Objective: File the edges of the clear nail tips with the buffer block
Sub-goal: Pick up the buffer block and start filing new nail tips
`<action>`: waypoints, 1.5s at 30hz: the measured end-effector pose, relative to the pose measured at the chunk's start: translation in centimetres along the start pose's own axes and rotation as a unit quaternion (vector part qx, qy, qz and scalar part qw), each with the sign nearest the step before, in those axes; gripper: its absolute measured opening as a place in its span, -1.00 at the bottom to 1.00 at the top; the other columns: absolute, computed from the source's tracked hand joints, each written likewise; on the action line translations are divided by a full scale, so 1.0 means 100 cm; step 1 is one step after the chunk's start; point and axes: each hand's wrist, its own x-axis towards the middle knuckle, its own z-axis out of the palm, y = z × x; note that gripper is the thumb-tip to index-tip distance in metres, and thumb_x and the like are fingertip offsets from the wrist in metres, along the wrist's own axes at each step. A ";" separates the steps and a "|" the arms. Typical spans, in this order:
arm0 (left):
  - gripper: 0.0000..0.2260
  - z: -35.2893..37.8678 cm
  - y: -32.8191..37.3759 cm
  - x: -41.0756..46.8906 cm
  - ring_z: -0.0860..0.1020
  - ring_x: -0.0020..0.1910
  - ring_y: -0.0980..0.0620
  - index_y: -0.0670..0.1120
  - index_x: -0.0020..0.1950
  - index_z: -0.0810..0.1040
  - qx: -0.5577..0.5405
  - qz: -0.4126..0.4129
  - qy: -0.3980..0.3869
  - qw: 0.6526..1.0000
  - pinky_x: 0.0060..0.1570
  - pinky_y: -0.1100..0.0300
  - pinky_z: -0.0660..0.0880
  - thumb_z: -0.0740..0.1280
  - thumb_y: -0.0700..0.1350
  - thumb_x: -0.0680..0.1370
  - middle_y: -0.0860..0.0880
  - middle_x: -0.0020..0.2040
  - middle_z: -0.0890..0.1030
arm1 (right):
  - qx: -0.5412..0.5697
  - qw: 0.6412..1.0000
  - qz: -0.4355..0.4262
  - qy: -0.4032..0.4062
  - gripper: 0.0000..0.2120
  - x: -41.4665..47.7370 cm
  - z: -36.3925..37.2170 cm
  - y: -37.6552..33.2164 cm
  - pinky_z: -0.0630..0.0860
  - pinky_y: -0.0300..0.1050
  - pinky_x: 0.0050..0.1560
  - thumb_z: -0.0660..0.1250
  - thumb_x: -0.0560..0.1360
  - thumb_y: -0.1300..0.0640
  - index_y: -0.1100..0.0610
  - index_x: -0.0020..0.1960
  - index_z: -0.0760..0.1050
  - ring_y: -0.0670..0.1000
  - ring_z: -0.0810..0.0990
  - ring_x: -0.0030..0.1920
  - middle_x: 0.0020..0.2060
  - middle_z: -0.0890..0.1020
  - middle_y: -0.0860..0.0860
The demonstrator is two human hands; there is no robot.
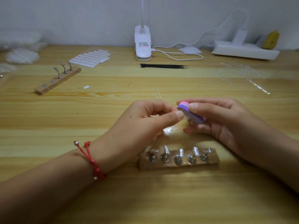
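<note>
- Purple-and-pink buffer block (191, 113) was gripped between the thumb and fingers of the right hand (226, 122), above the wooden table (113, 102).
- Left hand (145, 122) pinched a clear nail tip (186, 118) against the block's face.
- Wooden holder (178, 165) lay just in front of both hands, carrying five mounted tips.
- Red cord bracelet (91, 159) circled the left wrist.

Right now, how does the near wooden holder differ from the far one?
The near wooden holder carries five metal stands, each with a clear nail tip; the far wooden holder carries three stands and two empty round spots. The near holder lies straight across the view; the far holder lies slanted. Both are wooden strips.
</note>
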 end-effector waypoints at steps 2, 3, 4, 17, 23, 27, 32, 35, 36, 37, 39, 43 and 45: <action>-0.88 0.001 0.000 0.000 0.30 -0.57 0.22 -0.13 -0.15 0.65 -0.005 0.001 0.002 1.000 -0.54 0.45 0.25 0.37 -0.10 0.48 0.11 -0.45 0.47 | 0.003 1.000 -0.001 0.004 -0.81 0.000 0.001 0.000 0.60 -0.25 -0.26 0.40 0.30 0.14 0.10 -0.13 0.73 -0.12 0.67 -0.22 -0.21 0.72 0.03; -0.88 0.000 0.000 0.001 0.29 -0.58 0.20 -0.10 -0.17 0.65 -0.008 -0.004 0.002 1.000 -0.55 0.42 0.24 0.38 -0.07 0.48 0.10 -0.47 0.45 | 0.006 1.000 -0.001 0.016 -0.82 0.001 0.000 0.000 0.59 -0.25 -0.30 0.40 0.29 0.15 0.10 -0.16 0.73 -0.14 0.66 -0.26 -0.24 0.72 0.01; -0.88 -0.002 0.001 0.001 0.28 -0.59 0.17 -0.07 -0.18 0.65 -0.007 -0.010 0.003 1.000 -0.56 0.38 0.23 0.38 -0.03 0.46 0.09 -0.50 0.42 | 0.008 1.000 -0.001 0.027 -0.83 0.001 -0.001 0.000 0.58 -0.25 -0.33 0.38 0.29 0.16 0.11 -0.20 0.73 -0.15 0.63 -0.32 -0.29 0.70 -0.01; -0.81 -0.001 0.003 0.000 0.28 -0.59 0.19 -0.05 -0.21 0.68 0.005 -0.001 -0.010 1.000 -0.56 0.40 0.20 0.41 0.05 0.34 0.08 -0.52 0.41 | -0.003 1.000 0.000 0.002 -0.83 0.000 0.002 0.000 0.58 -0.27 -0.31 0.37 0.33 0.15 0.11 -0.17 0.73 -0.13 0.65 -0.26 -0.25 0.71 0.02; -0.81 -0.002 0.002 0.000 0.29 -0.59 0.18 -0.03 -0.24 0.67 0.008 -0.002 -0.007 1.000 -0.57 0.39 0.21 0.42 0.08 0.32 0.06 -0.52 0.40 | -0.014 1.000 -0.006 0.004 -0.82 0.000 0.001 0.000 0.55 -0.28 -0.35 0.38 0.31 0.15 0.12 -0.16 0.73 -0.12 0.61 -0.32 -0.29 0.69 0.01; -0.84 -0.002 0.003 0.000 0.30 -0.60 0.18 0.01 -0.25 0.68 0.003 -0.006 -0.001 1.000 -0.59 0.38 0.24 0.43 0.08 0.31 0.02 -0.48 0.42 | -0.009 1.000 -0.008 0.021 -0.85 0.000 -0.001 0.000 0.52 -0.27 -0.40 0.38 0.31 0.19 0.14 -0.20 0.72 -0.14 0.59 -0.35 -0.32 0.68 0.00; -0.81 -0.001 0.003 0.000 0.30 -0.58 0.18 -0.01 -0.22 0.68 0.016 0.002 0.002 1.000 -0.57 0.38 0.23 0.42 0.09 0.32 0.03 -0.49 0.41 | -0.027 1.000 -0.005 0.004 -0.73 -0.001 0.003 -0.001 0.53 -0.29 -0.36 0.43 0.27 0.08 0.16 -0.08 0.71 -0.11 0.56 -0.37 -0.27 0.68 0.03; -0.83 -0.002 0.003 0.000 0.29 -0.59 0.17 0.01 -0.24 0.67 0.012 -0.007 0.005 1.000 -0.58 0.38 0.23 0.43 0.09 0.33 0.01 -0.48 0.41 | -0.018 1.000 0.001 0.020 -0.86 -0.001 -0.001 -0.002 0.51 -0.26 -0.42 0.49 0.29 0.22 0.16 -0.15 0.72 -0.11 0.53 -0.38 -0.32 0.64 0.01; -0.83 -0.002 0.003 0.000 0.29 -0.60 0.17 0.00 -0.24 0.67 0.010 -0.007 0.007 1.000 -0.58 0.38 0.23 0.43 0.08 0.33 0.00 -0.47 0.42 | -0.020 1.000 0.004 0.019 -0.87 -0.001 -0.001 -0.002 0.50 -0.26 -0.44 0.46 0.30 0.23 0.17 -0.17 0.72 -0.09 0.51 -0.37 -0.32 0.63 0.02; -0.82 -0.002 0.003 0.000 0.29 -0.59 0.17 -0.02 -0.23 0.67 0.011 -0.005 0.008 1.000 -0.58 0.38 0.23 0.43 0.07 0.33 0.01 -0.46 0.42 | -0.025 1.000 0.007 0.012 -0.86 -0.001 -0.001 -0.002 0.50 -0.25 -0.43 0.47 0.29 0.22 0.19 -0.16 0.71 -0.07 0.50 -0.35 -0.30 0.62 0.05; -0.82 -0.001 0.003 0.000 0.29 -0.58 0.17 -0.03 -0.23 0.67 0.018 0.003 0.004 1.000 -0.58 0.38 0.23 0.42 0.07 0.34 0.02 -0.47 0.42 | -0.036 0.999 0.008 0.000 -0.78 -0.001 0.002 -0.001 0.53 -0.25 -0.39 0.44 0.29 0.14 0.22 -0.12 0.70 -0.05 0.53 -0.30 -0.25 0.64 0.09; -0.82 -0.002 0.003 0.000 0.29 -0.59 0.17 0.00 -0.24 0.67 0.017 -0.002 0.006 1.000 -0.57 0.34 0.20 0.42 0.10 0.32 0.00 -0.46 0.40 | -0.014 1.000 0.002 -0.003 -0.86 -0.001 -0.002 -0.002 0.53 -0.23 -0.38 0.41 0.33 0.20 0.15 -0.16 0.72 -0.10 0.56 -0.34 -0.32 0.64 0.02; -0.81 -0.001 0.003 0.000 0.29 -0.59 0.19 -0.02 -0.24 0.66 0.021 0.001 0.006 1.000 -0.56 0.35 0.21 0.42 0.08 0.34 0.04 -0.48 0.41 | -0.015 1.000 0.003 -0.011 -0.84 -0.001 -0.002 -0.001 0.54 -0.24 -0.36 0.38 0.33 0.17 0.13 -0.16 0.72 -0.09 0.59 -0.32 -0.30 0.66 0.02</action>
